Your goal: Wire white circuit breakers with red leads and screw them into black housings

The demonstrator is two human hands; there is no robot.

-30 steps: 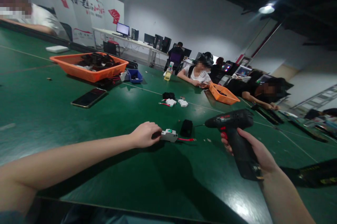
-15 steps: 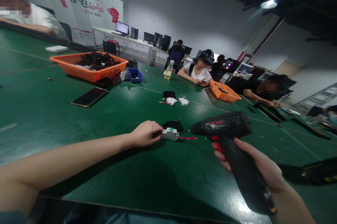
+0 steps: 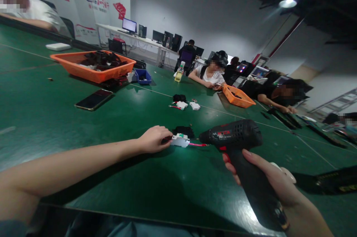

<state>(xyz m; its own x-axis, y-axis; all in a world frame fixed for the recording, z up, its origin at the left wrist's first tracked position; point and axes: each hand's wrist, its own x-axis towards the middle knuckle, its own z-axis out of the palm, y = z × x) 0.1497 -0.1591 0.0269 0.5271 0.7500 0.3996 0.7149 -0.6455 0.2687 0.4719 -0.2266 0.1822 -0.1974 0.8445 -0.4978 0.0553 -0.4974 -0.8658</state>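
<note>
My left hand (image 3: pixel 154 139) pins the white breaker (image 3: pixel 180 140) on the bench (image 3: pixel 55 125); my right hand (image 3: pixel 267 177) grips the black drill (image 3: pixel 237 144), its nose just beside the breaker.

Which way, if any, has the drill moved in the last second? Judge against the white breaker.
Yes. The drill in the right hand has moved left, its nose closing on the white breaker at the left hand.

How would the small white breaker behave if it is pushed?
The breaker looks rigid and boxy, so it should not roll. It may slide on the smooth table if the drill pushes; the left hand steadies it.
</note>
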